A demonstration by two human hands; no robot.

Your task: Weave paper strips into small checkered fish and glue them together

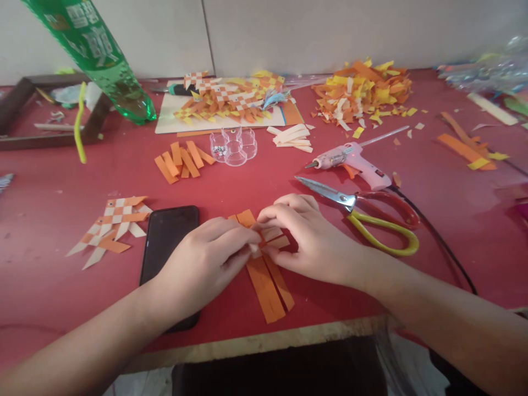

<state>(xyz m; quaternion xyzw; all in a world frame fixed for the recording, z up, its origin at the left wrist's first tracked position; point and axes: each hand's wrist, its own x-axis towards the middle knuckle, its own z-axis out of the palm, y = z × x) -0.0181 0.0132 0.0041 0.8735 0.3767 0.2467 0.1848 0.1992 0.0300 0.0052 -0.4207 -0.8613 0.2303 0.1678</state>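
Orange paper strips (264, 286) lie lengthwise near the table's front edge, crossed by short cream strips (280, 241). My left hand (206, 253) is closed over the left side of this weave, with its fingertips pinching a cream strip. From the right, my right hand (303, 236) bends its thumb and fingers onto the same weave and grips the strips where they cross. My fingers hide part of the crossing. A black phone (171, 236) lies beside and partly under my left hand. Two woven paper fish (117, 214) rest to its left.
Scissors (350, 202) and a pink glue gun (350, 159) with a black cord lie at right. Behind are loose orange strips (181, 159), cream strips (291, 137), a clear compartment dish (234, 151), a paper scrap pile (363, 91) and a green bottle (103, 60).
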